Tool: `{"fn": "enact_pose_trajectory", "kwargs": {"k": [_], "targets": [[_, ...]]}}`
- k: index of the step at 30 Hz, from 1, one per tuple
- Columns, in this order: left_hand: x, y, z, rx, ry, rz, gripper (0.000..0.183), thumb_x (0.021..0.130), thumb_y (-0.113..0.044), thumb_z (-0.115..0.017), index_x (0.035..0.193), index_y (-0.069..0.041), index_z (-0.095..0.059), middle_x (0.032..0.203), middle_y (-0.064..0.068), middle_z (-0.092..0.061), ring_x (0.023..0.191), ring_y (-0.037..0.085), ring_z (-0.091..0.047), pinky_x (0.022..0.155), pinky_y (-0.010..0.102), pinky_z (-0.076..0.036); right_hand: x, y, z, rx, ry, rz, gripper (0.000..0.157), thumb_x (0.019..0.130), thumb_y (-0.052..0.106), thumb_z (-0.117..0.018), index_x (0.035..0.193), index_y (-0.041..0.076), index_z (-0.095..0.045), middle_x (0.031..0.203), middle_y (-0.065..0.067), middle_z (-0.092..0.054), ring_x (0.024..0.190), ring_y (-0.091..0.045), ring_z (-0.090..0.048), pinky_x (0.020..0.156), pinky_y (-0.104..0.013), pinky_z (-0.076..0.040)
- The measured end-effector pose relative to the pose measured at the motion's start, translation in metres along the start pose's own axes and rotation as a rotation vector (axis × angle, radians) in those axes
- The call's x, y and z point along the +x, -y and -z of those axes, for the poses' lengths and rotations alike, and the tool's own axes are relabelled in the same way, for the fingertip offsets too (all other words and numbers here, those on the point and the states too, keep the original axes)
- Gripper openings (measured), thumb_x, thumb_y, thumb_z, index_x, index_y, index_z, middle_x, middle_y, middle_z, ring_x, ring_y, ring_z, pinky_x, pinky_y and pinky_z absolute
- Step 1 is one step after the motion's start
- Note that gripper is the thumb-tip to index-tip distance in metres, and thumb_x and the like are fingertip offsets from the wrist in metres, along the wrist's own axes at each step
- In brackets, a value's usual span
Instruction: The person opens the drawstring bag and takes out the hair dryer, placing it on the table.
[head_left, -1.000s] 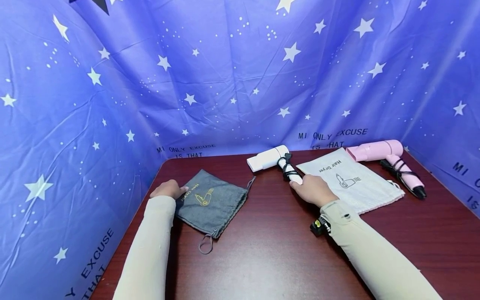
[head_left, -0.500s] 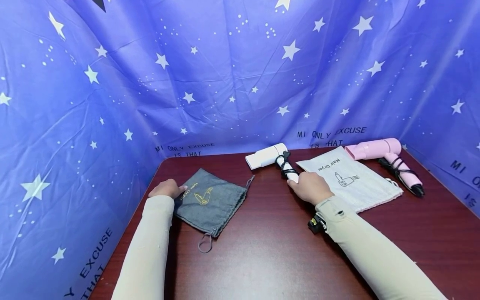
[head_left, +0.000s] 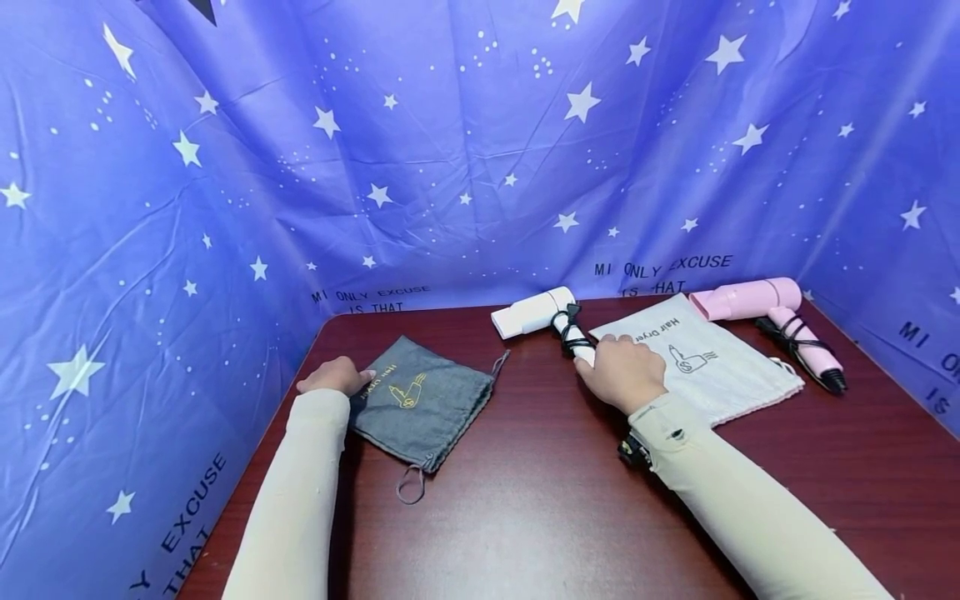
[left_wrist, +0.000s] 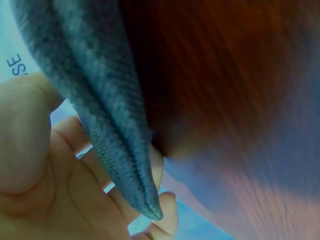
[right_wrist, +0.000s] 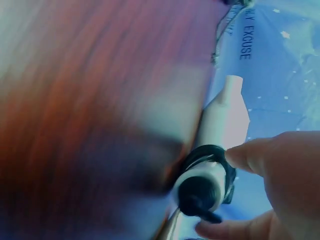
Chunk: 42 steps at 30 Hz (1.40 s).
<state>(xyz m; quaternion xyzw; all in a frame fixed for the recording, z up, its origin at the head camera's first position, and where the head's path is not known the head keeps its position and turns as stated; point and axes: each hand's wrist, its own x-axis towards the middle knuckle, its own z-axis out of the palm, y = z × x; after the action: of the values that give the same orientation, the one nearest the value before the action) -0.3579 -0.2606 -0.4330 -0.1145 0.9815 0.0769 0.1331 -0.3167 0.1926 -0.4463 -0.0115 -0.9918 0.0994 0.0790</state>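
My left hand [head_left: 336, 377] holds the left corner of a dark grey drawstring bag [head_left: 442, 400], thumb on top. In the left wrist view the grey cloth [left_wrist: 107, 105] runs between the thumb and the fingers. The bag lies flat, with a yellow hair dryer print and cord loops at its far side. My right hand [head_left: 621, 373] is on the handle end of a white hair dryer [head_left: 534, 313], whose black cord is wound around the handle. From the right wrist, thumb and finger show on either side of the dryer's handle [right_wrist: 209, 175]. The dryer's nozzle points left.
Right of the white dryer lies a white drawstring bag [head_left: 738, 379] printed "Hair Dryer", partly behind my right hand. A pink hair dryer [head_left: 753, 298] with a wound black cord rests beyond it. Blue star-printed curtains [head_left: 465, 142] hang around the dark red table [head_left: 510, 500].
My right hand has shifted very slightly left along with its forearm. The left hand, both bags and the dryers look nearly the same; the view itself wobbles a little.
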Motion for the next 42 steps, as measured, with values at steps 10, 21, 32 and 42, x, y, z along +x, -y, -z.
{"fn": "enact_pose_trajectory", "kwargs": {"k": [10, 21, 32, 42], "targets": [[0.001, -0.005, -0.002, 0.039, -0.053, -0.058, 0.054, 0.107, -0.047, -0.047, 0.127, -0.001, -0.067, 0.134, 0.029, -0.063, 0.122, 0.05, -0.059, 0.105, 0.07, -0.035, -0.021, 0.042, -0.001, -0.032, -0.133, 0.182, 0.061, 0.093, 0.052, -0.067, 0.114, -0.005, -0.061, 0.109, -0.025, -0.062, 0.101, -0.045, -0.06, 0.077, -0.061, -0.049], [-0.009, -0.012, 0.001, 0.113, -0.191, -0.399, 0.054, 0.096, -0.043, -0.068, 0.129, 0.0, -0.063, 0.128, 0.028, -0.057, 0.116, 0.048, -0.06, 0.095, 0.063, -0.05, -0.05, 0.116, -0.006, -0.075, -0.05, 0.351, 0.072, 0.09, 0.065, -0.066, 0.12, 0.0, -0.064, 0.109, -0.016, -0.063, 0.103, -0.035, -0.063, 0.083, -0.052, -0.053], [-0.023, -0.031, 0.002, 0.11, -0.075, -0.474, 0.066, 0.099, -0.042, -0.067, 0.144, 0.004, -0.052, 0.147, 0.034, -0.044, 0.132, 0.054, -0.048, 0.109, 0.06, -0.044, -0.066, 0.179, -0.012, -0.076, 0.12, 0.426, 0.095, 0.092, 0.074, -0.057, 0.15, 0.0, -0.049, 0.158, -0.027, -0.043, 0.145, -0.046, -0.044, 0.116, -0.058, -0.038], [-0.025, -0.036, -0.003, 0.097, 0.067, -0.426, 0.083, 0.094, -0.053, -0.07, 0.155, -0.002, -0.044, 0.158, 0.032, -0.037, 0.142, 0.054, -0.039, 0.113, 0.065, -0.038, -0.065, 0.2, -0.026, -0.17, 0.224, 0.402, 0.117, 0.08, 0.093, -0.048, 0.155, 0.004, -0.044, 0.16, -0.028, -0.04, 0.144, -0.052, -0.041, 0.111, -0.064, -0.041]]}}
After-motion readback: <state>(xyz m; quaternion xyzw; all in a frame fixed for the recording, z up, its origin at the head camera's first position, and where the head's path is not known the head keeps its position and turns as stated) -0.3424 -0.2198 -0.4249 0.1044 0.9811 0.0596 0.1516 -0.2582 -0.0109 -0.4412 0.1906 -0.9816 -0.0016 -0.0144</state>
